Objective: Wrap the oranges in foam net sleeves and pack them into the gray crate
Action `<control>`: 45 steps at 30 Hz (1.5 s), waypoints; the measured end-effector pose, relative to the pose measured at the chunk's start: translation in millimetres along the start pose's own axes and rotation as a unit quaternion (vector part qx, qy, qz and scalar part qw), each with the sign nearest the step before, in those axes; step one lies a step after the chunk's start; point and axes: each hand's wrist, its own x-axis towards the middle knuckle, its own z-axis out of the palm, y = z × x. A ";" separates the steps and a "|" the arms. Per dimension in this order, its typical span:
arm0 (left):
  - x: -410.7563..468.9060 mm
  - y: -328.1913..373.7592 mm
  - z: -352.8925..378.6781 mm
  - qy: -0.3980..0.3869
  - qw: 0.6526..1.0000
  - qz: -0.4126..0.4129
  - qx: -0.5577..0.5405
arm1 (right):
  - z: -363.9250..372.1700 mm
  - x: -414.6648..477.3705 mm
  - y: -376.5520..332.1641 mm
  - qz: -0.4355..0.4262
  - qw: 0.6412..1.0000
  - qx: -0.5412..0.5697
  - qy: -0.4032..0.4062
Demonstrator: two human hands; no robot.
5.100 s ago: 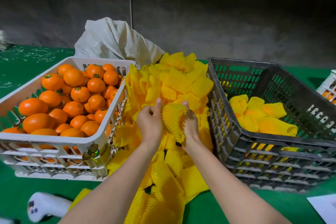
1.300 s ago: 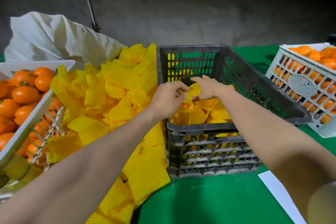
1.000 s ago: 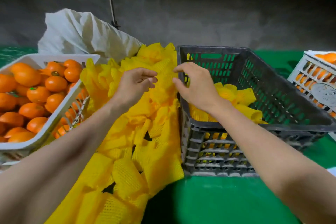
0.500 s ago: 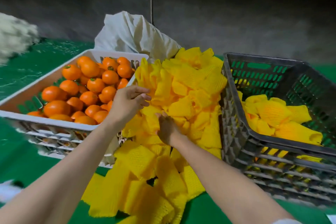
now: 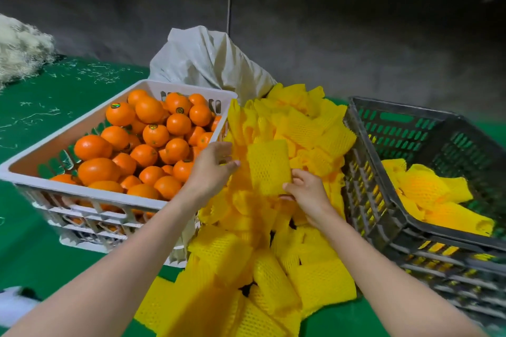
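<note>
right hand (image 5: 308, 195) pinches a yellow foam sleeve (image 5: 268, 167) above the pile (image 5: 309, 128), left hand (image 5: 209, 172) beside it

**Head camera over the sleeve pile (image 5: 298, 128)**

One view, worn on the head on the near side of the sleeve pile. It faces forward and down, close enough that the pile fills mid-frame. It takes in the white crate (image 5: 189, 87) left of the pile, the gray crate (image 5: 364, 189) right of it, and a sack (image 5: 208, 63) and wall (image 5: 356, 22) behind.

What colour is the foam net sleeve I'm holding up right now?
Bright yellow with a mesh pattern. The foam net sleeve shows best in the head view.
</note>
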 end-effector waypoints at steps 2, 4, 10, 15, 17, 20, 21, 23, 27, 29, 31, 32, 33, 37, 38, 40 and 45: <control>2.9 3.7 8.2 -0.052 0.996 -0.062 -0.034 | -2.0 -17.1 -10.9 0.027 0.993 0.107 -0.030; 2.3 6.6 12.7 -0.099 0.985 -0.119 -0.077 | -1.4 -28.9 -19.8 0.040 0.985 0.154 -0.063; -9.1 3.2 3.5 -0.052 0.996 0.033 0.060 | 17.7 -31.3 -43.5 -0.155 0.978 -0.136 0.031; -13.0 3.3 -21.5 -0.037 0.998 0.031 0.042 | 59.8 -20.2 -59.6 -0.331 0.902 -0.254 0.112; -10.0 0.6 -38.9 -0.024 0.999 -0.001 -0.026 | 75.7 -15.9 -67.3 -0.328 0.909 -0.223 0.125; -2.4 -4.6 -67.4 -0.020 0.998 -0.007 -0.058 | 94.3 -8.5 -79.7 -0.272 0.948 -0.144 0.074; -0.5 -6.7 -76.0 -0.025 0.998 -0.006 -0.065 | 99.1 -6.9 -83.8 -0.253 0.958 -0.127 0.042; 2.7 -12.5 -89.8 -0.042 0.996 -0.001 -0.081 | 105.9 -4.3 -91.4 -0.222 0.969 -0.105 -0.025; 7.1 -20.6 -104.2 -0.071 0.989 0.032 -0.122 | 109.2 3.2 -99.0 -0.168 0.979 -0.044 -0.105; 7.9 -20.8 -108.2 -0.084 0.982 0.043 -0.163 | 108.8 5.4 -99.4 -0.092 0.986 0.051 -0.131; 10.5 -21.2 -108.2 -0.078 0.977 0.034 -0.195 | 106.8 5.1 -97.4 -0.028 0.981 0.117 -0.152; 12.2 -20.9 -106.9 -0.062 0.977 0.021 -0.200 | 107.4 3.9 -96.8 -0.011 0.979 0.113 -0.172; 13.5 -20.2 -104.7 -0.046 0.978 0.003 -0.204 | 107.9 2.5 -96.1 -0.002 0.977 0.099 -0.190; 16.5 -17.0 -96.3 -0.014 0.964 -0.082 -0.254 | 104.6 -0.1 -91.8 -0.011 0.977 0.039 -0.210; 17.5 -17.1 -94.9 -0.004 0.963 -0.093 -0.252 | 104.7 -0.2 -90.8 -0.023 0.979 0.003 -0.205; 18.3 -17.8 -87.7 0.012 0.974 -0.085 -0.211 | 106.3 -2.6 -88.7 -0.063 0.978 -0.066 -0.187; 14.4 -10.2 -73.5 0.033 0.991 -0.027 -0.131 | 116.1 -4.9 -81.5 -0.178 0.967 -0.134 -0.122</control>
